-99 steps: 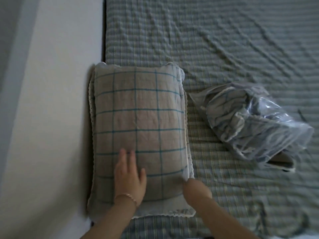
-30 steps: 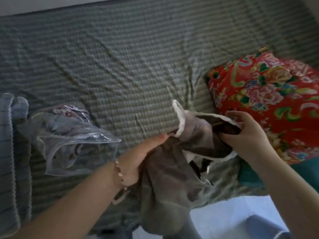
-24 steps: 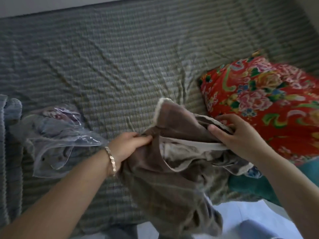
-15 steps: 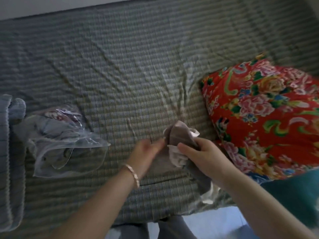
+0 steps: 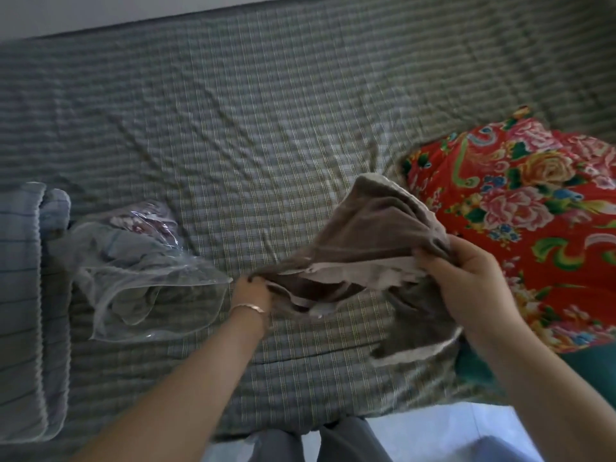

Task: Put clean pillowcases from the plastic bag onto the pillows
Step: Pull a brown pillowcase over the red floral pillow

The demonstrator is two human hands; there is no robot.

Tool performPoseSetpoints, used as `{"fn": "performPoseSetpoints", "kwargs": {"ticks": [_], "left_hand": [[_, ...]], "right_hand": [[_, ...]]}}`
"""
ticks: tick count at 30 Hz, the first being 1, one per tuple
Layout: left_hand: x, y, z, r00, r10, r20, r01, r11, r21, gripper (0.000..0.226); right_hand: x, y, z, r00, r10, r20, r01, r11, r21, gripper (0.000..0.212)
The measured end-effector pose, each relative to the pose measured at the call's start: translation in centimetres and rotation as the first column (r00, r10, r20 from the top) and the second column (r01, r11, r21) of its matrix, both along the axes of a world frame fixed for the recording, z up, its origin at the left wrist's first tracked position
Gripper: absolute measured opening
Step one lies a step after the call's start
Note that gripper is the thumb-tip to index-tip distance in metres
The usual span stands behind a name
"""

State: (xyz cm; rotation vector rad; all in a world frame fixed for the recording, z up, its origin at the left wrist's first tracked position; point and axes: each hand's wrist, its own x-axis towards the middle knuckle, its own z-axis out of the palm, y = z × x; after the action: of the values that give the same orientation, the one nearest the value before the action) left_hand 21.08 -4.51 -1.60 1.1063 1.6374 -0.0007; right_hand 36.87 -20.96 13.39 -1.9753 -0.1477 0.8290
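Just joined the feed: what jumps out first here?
The red floral pillow at the right of the bed, bright against the grey checked sheet. In the middle, the left hand and right hand stretch a brown pillowcase between them; a clear plastic bag of cloth lies at left.

— What is seen of the room?
— Most of the view is filled by a bed (image 5: 266, 111), which is covered with a creased grey-green checked sheet (image 5: 333, 78). A pale wall (image 5: 100, 11) is met at its far edge.
— And below?
— A light, glossy floor (image 5: 433, 428) is seen past the near edge, lit softly.
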Motion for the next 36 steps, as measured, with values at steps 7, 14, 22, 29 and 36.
{"fn": "performPoseSetpoints", "kwargs": {"ticks": [7, 14, 22, 29, 36], "left_hand": [[0.4, 1.0, 9.8, 0.849, -0.444, 0.286, 0.424, 0.896, 0.133, 0.016], [0.9, -1.8, 13.4, 0.271, -0.92, 0.284, 0.87, 0.36, 0.335, 0.019], [-3.7, 3.1, 8.6, 0.372, -0.733, -0.569, 0.914, 0.185, 0.36, 0.018], [-4.3, 5.1, 6.6, 0.977, -0.214, 0.005, 0.187, 0.862, 0.472, 0.038], [-6.5, 3.7, 8.0, 0.495, -0.858, -0.136, 0.735, 0.33, 0.592, 0.021]], "right_hand": [[-1.1, -3.4, -6.3, 0.947, 0.318, 0.042, -0.191, 0.664, -0.723, 0.055], [-6.9, 2.3, -5.8, 0.699, 0.59, 0.404, -0.568, 0.801, -0.187, 0.037], [-7.5, 2.1, -3.6, 0.71, 0.659, 0.246, -0.586, 0.748, -0.313, 0.033], [-5.7, -0.2, -3.6, 0.691, 0.694, 0.205, -0.509, 0.667, -0.545, 0.03], [-3.8, -2.6, -4.2, 0.93, 0.367, 0.037, -0.281, 0.77, -0.573, 0.025]]}}
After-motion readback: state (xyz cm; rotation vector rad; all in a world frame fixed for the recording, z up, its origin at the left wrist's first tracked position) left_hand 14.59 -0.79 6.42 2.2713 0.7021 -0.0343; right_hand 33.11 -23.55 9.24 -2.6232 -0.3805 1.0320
